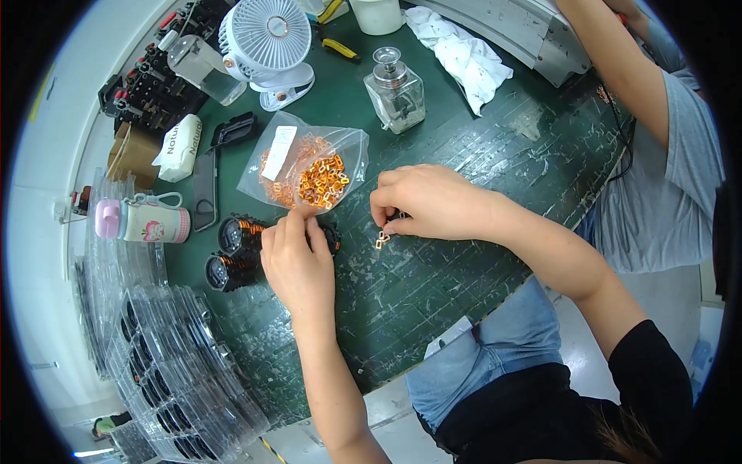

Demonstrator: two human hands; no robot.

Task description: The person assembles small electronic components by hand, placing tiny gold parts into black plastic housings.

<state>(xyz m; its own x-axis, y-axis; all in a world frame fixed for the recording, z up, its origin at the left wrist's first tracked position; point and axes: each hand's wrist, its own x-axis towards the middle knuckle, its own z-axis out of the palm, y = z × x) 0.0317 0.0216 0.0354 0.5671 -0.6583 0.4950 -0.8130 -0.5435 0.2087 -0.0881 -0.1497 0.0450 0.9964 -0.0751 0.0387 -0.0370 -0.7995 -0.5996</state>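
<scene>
My left hand (pixel 297 259) is curled over a black round part (pixel 333 238) with orange-copper bits. Most of that part is hidden beneath the fingers, and it appears gripped. To the right, my right hand (pixel 429 203) has thumb and fingers closed in a pinch just above the table. Small copper-coloured link-shaped clips (pixel 382 240) show at its fingertips; the fingers hide the rest. Beyond my left fingertips lies an open clear plastic bag (pixel 352 158) of many such copper clips (pixel 323 180). Beside my left hand stand stacks of black round parts (pixel 232 271) with copper edges.
The scuffed green table (pixel 464 271) holds a white fan (pixel 270 35), a glass pump bottle (pixel 396 97), a white cloth (pixel 468 58), a phone (pixel 205 189) and a pink-lidded cup (pixel 147 220). Clear trays (pixel 178 363) are stacked at left. A co-worker's arm (pixel 626 69) reaches in at right.
</scene>
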